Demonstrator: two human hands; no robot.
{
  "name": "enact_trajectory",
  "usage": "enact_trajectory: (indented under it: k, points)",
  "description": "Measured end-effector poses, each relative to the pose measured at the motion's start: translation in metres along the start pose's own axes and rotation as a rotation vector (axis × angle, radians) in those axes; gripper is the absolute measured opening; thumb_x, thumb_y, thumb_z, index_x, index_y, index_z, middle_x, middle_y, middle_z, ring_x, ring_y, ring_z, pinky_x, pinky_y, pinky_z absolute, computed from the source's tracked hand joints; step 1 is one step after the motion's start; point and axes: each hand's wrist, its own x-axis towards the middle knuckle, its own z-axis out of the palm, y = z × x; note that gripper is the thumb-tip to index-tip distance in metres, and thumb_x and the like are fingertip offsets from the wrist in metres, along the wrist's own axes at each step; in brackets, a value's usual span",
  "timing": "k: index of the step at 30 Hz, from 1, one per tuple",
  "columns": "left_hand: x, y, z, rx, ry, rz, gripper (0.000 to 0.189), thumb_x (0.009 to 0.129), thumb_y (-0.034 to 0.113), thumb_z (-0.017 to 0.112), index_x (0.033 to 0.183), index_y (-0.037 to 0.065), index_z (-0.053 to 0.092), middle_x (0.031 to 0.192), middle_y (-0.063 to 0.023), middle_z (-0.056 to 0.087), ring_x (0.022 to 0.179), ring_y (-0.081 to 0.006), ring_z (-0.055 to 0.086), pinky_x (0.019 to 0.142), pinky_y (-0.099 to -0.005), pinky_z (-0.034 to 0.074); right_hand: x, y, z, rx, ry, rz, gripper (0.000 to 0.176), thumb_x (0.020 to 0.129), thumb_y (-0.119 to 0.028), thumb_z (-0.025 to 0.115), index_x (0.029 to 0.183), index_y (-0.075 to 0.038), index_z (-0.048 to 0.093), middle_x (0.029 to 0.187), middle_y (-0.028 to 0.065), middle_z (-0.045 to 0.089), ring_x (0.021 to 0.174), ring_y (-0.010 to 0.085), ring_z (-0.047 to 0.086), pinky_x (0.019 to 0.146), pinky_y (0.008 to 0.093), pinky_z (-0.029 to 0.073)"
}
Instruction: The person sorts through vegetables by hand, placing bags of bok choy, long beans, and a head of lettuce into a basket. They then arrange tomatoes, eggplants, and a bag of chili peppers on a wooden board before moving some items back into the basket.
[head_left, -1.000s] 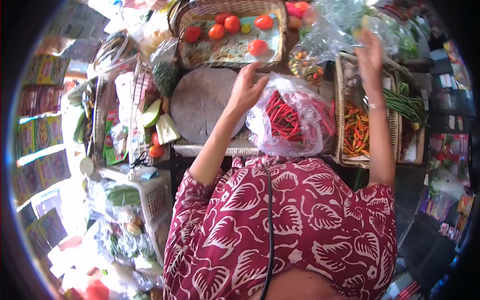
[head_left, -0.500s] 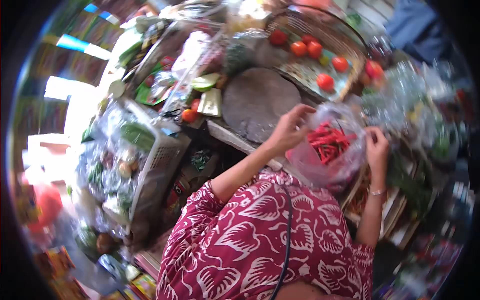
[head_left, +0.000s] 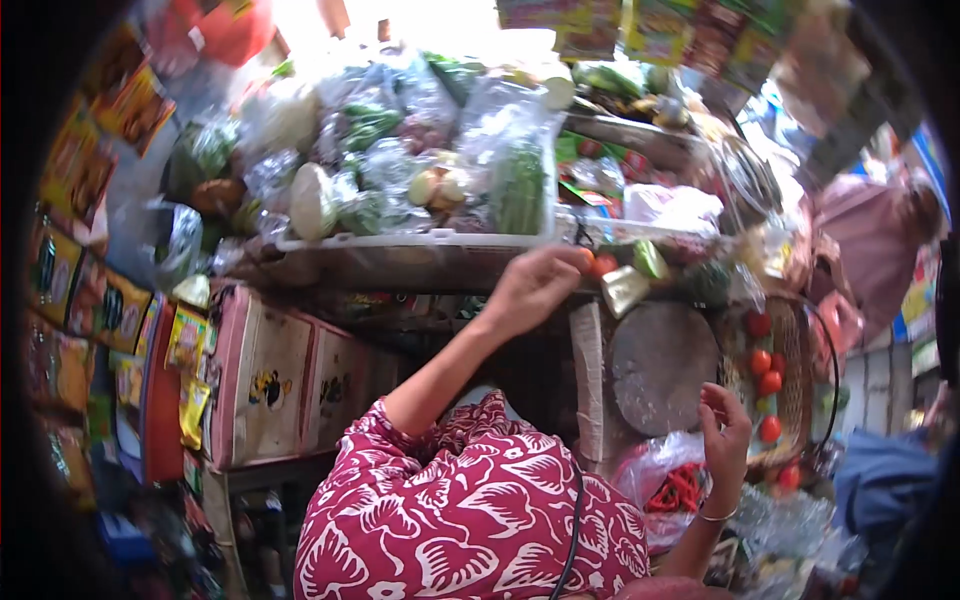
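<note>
My left hand (head_left: 540, 287) is stretched forward above the dark gap, before the white plastic crate (head_left: 440, 238). Its fingers are curled in and slightly blurred; whether anything is inside them is hidden. Just beyond its fingertips lie a tomato (head_left: 604, 265) and a cut piece of pale vegetable (head_left: 624, 290). My right hand (head_left: 726, 428) is raised at the right, fingers loosely apart and holding nothing that I can see. Beside it, lower left, an opened plastic bag holds red chillies (head_left: 676, 490). The round dark chopping block (head_left: 665, 368) is between the hands, toward the right.
Bagged vegetables and a bundle of long green beans (head_left: 520, 185) fill the crate. A wicker basket (head_left: 795, 350) holds several tomatoes (head_left: 770, 382). A pink-edged wooden cabinet (head_left: 265, 380) stands at left, near hanging packets (head_left: 75, 265). A person in a pink garment (head_left: 870, 230) is at far right.
My view has swung left. Both hands have let go of the plastic bag of chillies, which now sits by the chopping block. My left hand has moved to the crate's edge.
</note>
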Motion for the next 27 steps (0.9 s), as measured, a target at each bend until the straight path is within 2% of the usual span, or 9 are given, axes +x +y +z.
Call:
enact_trajectory:
  k: [4, 9, 10, 14, 19, 20, 22, 23, 27]
  points:
    - [0.020, 0.044, -0.106, 0.081, 0.449, 0.275, 0.021, 0.083, -0.001, 0.053, 0.104, 0.000, 0.057, 0.094, -0.0074, 0.062, 0.086, -0.0138, 0.059, 0.076, -0.0257, 0.049, 0.068, -0.034, 0.032, 0.079, -0.097, -0.152, 0.023, 0.081, -0.005, 0.057, 0.104, 0.000, 0.060, 0.092, 0.0087, 0.063, 0.087, 0.0147, 0.059, 0.076, 0.0264, 0.046]
    - [0.075, 0.101, -0.240, 0.246, 0.683, 0.417, 0.019, 0.089, 0.017, 0.053, 0.101, 0.003, 0.060, 0.093, -0.0076, 0.063, 0.085, -0.0132, 0.061, 0.074, -0.0246, 0.049, 0.157, -0.045, 0.094, 0.174, -0.129, -0.126, 0.019, 0.086, -0.007, 0.054, 0.103, -0.001, 0.059, 0.094, 0.0034, 0.062, 0.075, 0.0087, 0.057, 0.067, 0.0220, 0.046]
    - [0.097, 0.112, -0.264, 0.245, 0.673, 0.471, 0.018, 0.088, 0.014, 0.053, 0.099, 0.003, 0.062, 0.087, -0.0049, 0.064, 0.078, -0.0114, 0.061, 0.069, -0.0235, 0.048, 0.178, -0.028, 0.111, 0.218, -0.126, -0.164, 0.018, 0.086, -0.008, 0.054, 0.101, 0.000, 0.060, 0.094, 0.0043, 0.062, 0.077, 0.0091, 0.057, 0.069, 0.0240, 0.047]
    - [0.205, 0.120, -0.360, 0.401, 0.519, 0.349, 0.025, 0.086, 0.009, 0.047, 0.105, 0.001, 0.060, 0.091, -0.0087, 0.064, 0.081, -0.0154, 0.061, 0.074, -0.0268, 0.048, 0.222, -0.004, 0.172, -0.020, 0.221, -0.290, 0.019, 0.080, -0.003, 0.054, 0.097, -0.001, 0.060, 0.087, 0.0098, 0.060, 0.085, 0.0208, 0.056, 0.080, 0.0312, 0.043]
    - [0.344, 0.070, -0.423, 0.708, 0.254, -0.015, 0.035, 0.081, 0.022, 0.057, 0.112, 0.006, 0.058, 0.091, -0.0054, 0.062, 0.080, -0.0116, 0.057, 0.068, -0.0246, 0.046, 0.227, -0.037, 0.218, -0.360, 0.430, -0.181, 0.033, 0.072, -0.002, 0.058, 0.105, -0.006, 0.058, 0.104, 0.0078, 0.058, 0.105, 0.0275, 0.047, 0.089, 0.0385, 0.038]
    - [0.370, 0.048, -0.434, 0.759, 0.185, -0.010, 0.037, 0.081, 0.023, 0.058, 0.113, 0.005, 0.057, 0.091, -0.0061, 0.061, 0.081, -0.0128, 0.057, 0.069, -0.0254, 0.046, 0.229, -0.040, 0.223, -0.330, 0.452, -0.158, 0.035, 0.071, -0.001, 0.058, 0.106, -0.006, 0.057, 0.106, 0.0080, 0.057, 0.106, 0.0277, 0.045, 0.091, 0.0388, 0.037]
    - [0.447, -0.061, -0.487, 0.377, 0.040, 0.185, 0.037, 0.081, 0.024, 0.058, 0.112, 0.004, 0.057, 0.090, -0.0067, 0.061, 0.084, -0.0147, 0.056, 0.071, -0.0261, 0.046, 0.231, -0.044, 0.221, -0.275, 0.441, -0.077, 0.039, 0.071, 0.002, 0.058, 0.110, -0.005, 0.055, 0.108, 0.0103, 0.055, 0.108, 0.0288, 0.045, 0.094, 0.0397, 0.036]
    - [0.452, -0.051, -0.469, 0.685, 0.043, -0.068, 0.035, 0.079, 0.022, 0.057, 0.109, 0.003, 0.058, 0.090, -0.0062, 0.062, 0.084, -0.0140, 0.057, 0.071, -0.0262, 0.046, 0.230, -0.037, 0.223, -0.282, 0.473, -0.047, 0.040, 0.072, 0.001, 0.058, 0.111, -0.004, 0.054, 0.109, 0.0117, 0.054, 0.109, 0.0294, 0.044, 0.094, 0.0395, 0.036]
    - [0.471, -0.071, -0.431, 1.050, -0.057, -0.238, 0.051, 0.072, 0.034, 0.061, 0.112, 0.004, 0.056, 0.097, -0.0116, 0.063, 0.087, -0.0231, 0.059, 0.075, -0.0323, 0.047, 0.226, -0.020, 0.224, -0.307, 0.522, 0.010, 0.041, 0.074, -0.002, 0.056, 0.115, -0.003, 0.051, 0.115, 0.0183, 0.048, 0.110, 0.0326, 0.044, 0.094, 0.0398, 0.036]
